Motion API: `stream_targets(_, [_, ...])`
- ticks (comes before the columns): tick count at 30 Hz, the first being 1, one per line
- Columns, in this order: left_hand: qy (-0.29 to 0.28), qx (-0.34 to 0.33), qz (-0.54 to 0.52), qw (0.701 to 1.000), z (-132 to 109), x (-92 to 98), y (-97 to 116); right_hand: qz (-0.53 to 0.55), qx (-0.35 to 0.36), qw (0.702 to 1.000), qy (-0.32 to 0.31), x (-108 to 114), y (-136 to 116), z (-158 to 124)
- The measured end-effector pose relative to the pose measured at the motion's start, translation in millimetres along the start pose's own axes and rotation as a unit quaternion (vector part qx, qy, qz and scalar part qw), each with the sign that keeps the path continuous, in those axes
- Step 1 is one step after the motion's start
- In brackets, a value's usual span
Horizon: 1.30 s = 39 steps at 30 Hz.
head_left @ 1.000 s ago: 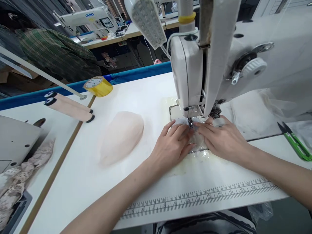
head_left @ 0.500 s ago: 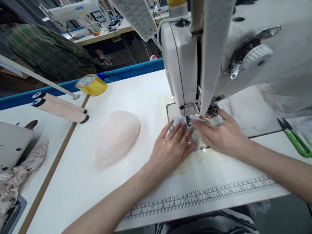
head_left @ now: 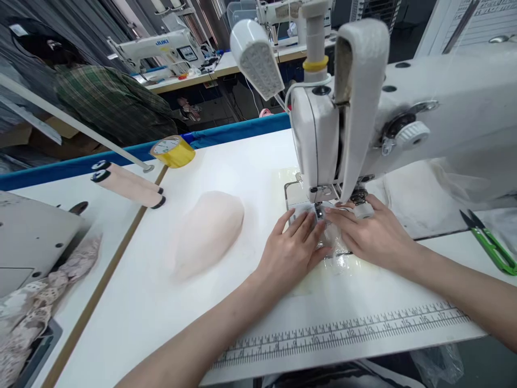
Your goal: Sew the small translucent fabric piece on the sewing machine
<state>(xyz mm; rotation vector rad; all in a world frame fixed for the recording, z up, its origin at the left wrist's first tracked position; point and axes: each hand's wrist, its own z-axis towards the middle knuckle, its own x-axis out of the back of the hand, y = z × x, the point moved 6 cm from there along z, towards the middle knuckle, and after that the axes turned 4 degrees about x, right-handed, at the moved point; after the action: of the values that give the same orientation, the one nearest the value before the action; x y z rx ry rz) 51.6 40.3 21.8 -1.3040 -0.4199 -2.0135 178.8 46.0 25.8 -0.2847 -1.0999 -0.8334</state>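
My left hand (head_left: 293, 248) lies flat with spread fingers just left of the presser foot (head_left: 319, 210). Its fingertips rest on a small pale piece of fabric (head_left: 298, 210), which is mostly covered by my hands. From the right, my right hand (head_left: 374, 231) reaches in with stretched fingers touching down beside the foot; one finger goes up behind the white knob under the machine head. Both hands sit below the white sewing machine (head_left: 319, 134). Shiny clear plastic (head_left: 337, 242) covers the bed between my hands. The needle tip is too small to make out.
A beige moulded cup (head_left: 212, 231) lies left of my hands. Beyond it are a yellow tape roll (head_left: 173, 152) and two thread spools (head_left: 127, 186). Green thread snips (head_left: 490, 245) lie at the right. A ruler strip (head_left: 343, 331) runs along the front edge. A person (head_left: 109, 102) sits beyond.
The view has pulled back and tilted up, showing more of the machine and the room. Both hands keep about the same place beside the presser foot.
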Motion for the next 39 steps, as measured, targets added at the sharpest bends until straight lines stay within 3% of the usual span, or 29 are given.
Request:
stream_targets(6, [-0.003,0.005,-0.011,1.0,-1.9,2.8,-1.8,0.009,0.014,0.999,0.03,5.9,-2.4,0.4])
stream_targets(9, [0.006,-0.042,-0.057,0.997,-4.7,10.9,0.6,0.049,0.042,0.997,0.05,12.0,-6.3,-0.4])
stream_targets(12, [0.02,-0.09,-0.075,0.993,-8.2,16.7,2.4,0.115,0.062,0.991,0.038,15.6,-8.3,-2.6])
stream_targets(16, [0.049,-0.093,-0.061,0.993,-9.5,17.4,0.0,0.168,0.076,0.983,0.011,15.7,-9.7,-5.1])
stream_targets(24, [0.057,-0.062,-0.089,0.993,-5.9,17.3,0.5,0.051,0.073,0.995,0.055,15.3,-13.8,-3.1])
stream_targets(39, [0.015,-0.076,-0.03,0.997,-11.3,14.2,6.6,0.076,0.09,0.99,0.077,18.5,-16.8,-4.3])
